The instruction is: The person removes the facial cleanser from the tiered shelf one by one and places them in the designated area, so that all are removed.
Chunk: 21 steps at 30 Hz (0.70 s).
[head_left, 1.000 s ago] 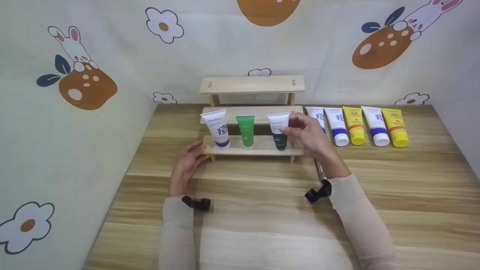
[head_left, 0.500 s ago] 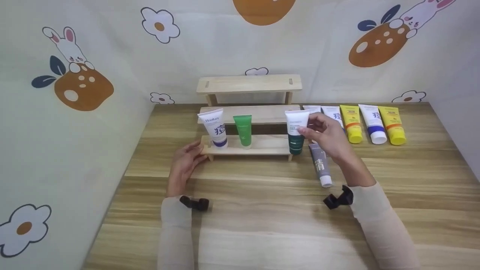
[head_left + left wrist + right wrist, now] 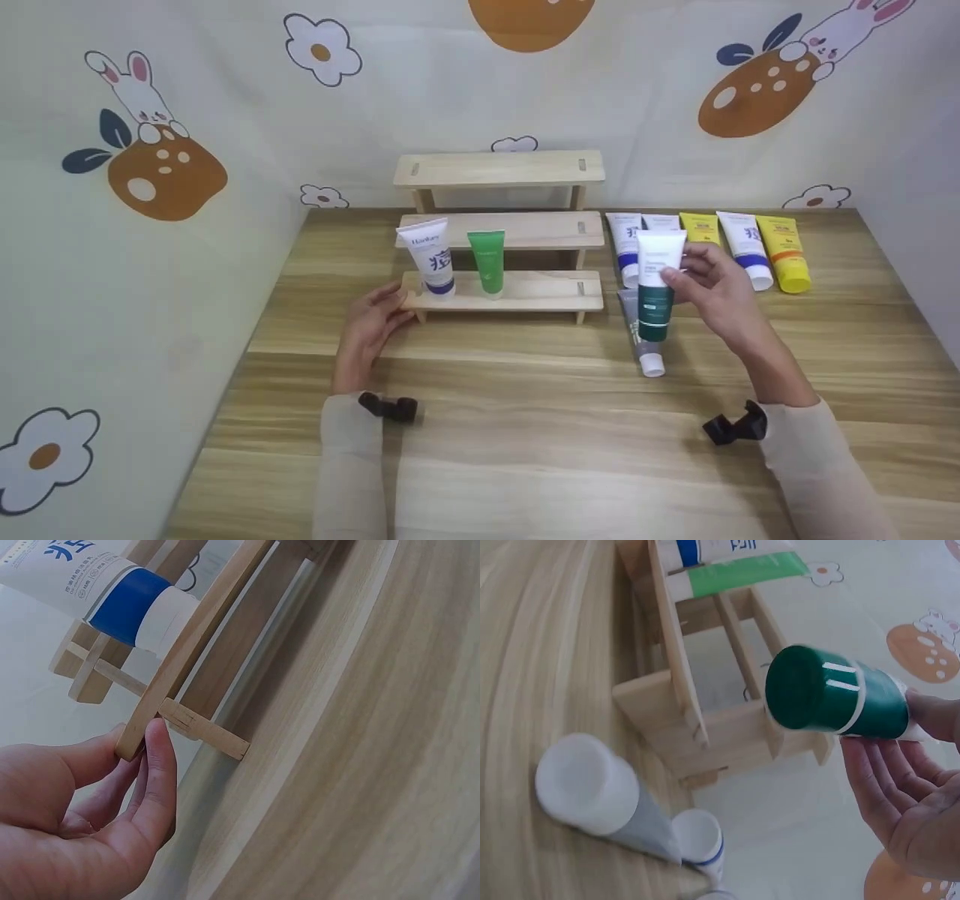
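My right hand pinches a white tube with a dark green cap end, upright in the air right of the stepped wooden rack. In the right wrist view the green cap faces the camera, clear of the rack. My left hand grips the left end of the rack's lowest shelf, thumb above and fingers below in the left wrist view. On that shelf stand a white tube with a blue band and a small green tube. Behind the held tube lies a grey tube, partly hidden.
A row of tubes lies at the back right of the table, among them a white-and-blue tube and a yellow tube. The held tube and right hand cover part of this row. A patterned cloth hangs behind the rack.
My right hand has lifted the green-and-white tube off the lowest shelf and carried it right, over the grey tube. The left hand has stayed on the rack.
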Available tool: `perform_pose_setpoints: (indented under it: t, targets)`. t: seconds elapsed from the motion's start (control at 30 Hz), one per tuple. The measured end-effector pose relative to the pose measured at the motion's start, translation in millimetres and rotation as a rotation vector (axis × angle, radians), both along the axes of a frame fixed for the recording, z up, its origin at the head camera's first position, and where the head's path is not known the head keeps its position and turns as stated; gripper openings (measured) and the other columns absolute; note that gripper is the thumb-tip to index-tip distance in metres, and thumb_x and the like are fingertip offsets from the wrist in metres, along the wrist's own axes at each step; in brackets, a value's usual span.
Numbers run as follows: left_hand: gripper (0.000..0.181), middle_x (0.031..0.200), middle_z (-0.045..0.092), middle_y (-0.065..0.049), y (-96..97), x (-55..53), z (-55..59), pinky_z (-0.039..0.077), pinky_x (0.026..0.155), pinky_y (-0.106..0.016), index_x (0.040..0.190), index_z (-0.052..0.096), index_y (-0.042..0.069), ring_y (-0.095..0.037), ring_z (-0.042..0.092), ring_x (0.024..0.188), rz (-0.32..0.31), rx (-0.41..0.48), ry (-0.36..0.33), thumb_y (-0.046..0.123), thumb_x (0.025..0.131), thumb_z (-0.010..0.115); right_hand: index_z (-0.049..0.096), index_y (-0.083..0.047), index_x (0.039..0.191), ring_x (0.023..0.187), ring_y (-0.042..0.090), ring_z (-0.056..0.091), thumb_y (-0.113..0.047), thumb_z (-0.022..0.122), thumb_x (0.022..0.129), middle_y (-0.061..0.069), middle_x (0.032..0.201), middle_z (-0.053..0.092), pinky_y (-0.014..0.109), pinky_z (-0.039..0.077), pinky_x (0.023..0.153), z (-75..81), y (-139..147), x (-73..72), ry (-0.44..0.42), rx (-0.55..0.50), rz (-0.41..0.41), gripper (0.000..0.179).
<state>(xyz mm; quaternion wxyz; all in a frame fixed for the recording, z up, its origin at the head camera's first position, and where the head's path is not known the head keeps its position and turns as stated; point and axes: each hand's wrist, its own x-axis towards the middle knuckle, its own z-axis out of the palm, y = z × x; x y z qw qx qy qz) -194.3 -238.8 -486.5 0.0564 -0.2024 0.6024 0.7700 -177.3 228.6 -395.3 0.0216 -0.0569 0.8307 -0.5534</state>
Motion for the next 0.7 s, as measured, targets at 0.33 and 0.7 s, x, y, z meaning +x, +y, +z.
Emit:
perform_pose_setpoints:
  t: [0.33, 0.7]
  targets:
    - [0.047, 0.138, 0.055, -0.02, -0.1, 0.7, -0.2, 0.063, 0.084, -0.021, 0.146, 0.045, -0.003, -0.011, 0.067, 0.083, 0.007, -0.008, 0.0, 0.003, 0.101, 0.055, 0.033, -0.009, 0.15, 0.094, -0.002, 0.066, -0.032, 0.064, 0.099, -0.019, 0.109, 0.062, 0.017, 0.061, 0.078, -16.4, 25.7, -12.6, -0.074, 0.04, -0.006, 0.064]
    - [0.046, 0.147, 0.048, -0.024, -1.0, 0.9, 1.4, 0.062, 0.089, -0.023, 0.147, 0.043, -0.003, -0.012, 0.067, 0.088, -0.017, -0.014, 0.007, 0.003, 0.103, 0.052, 0.029, -0.019, 0.153, 0.096, 0.002, 0.065, -0.033, 0.066, 0.097, 0.0, 0.12, 0.058, 0.025, 0.063, 0.081, -32.2, 53.2, -25.8, -0.115, 0.095, 0.043, 0.068]
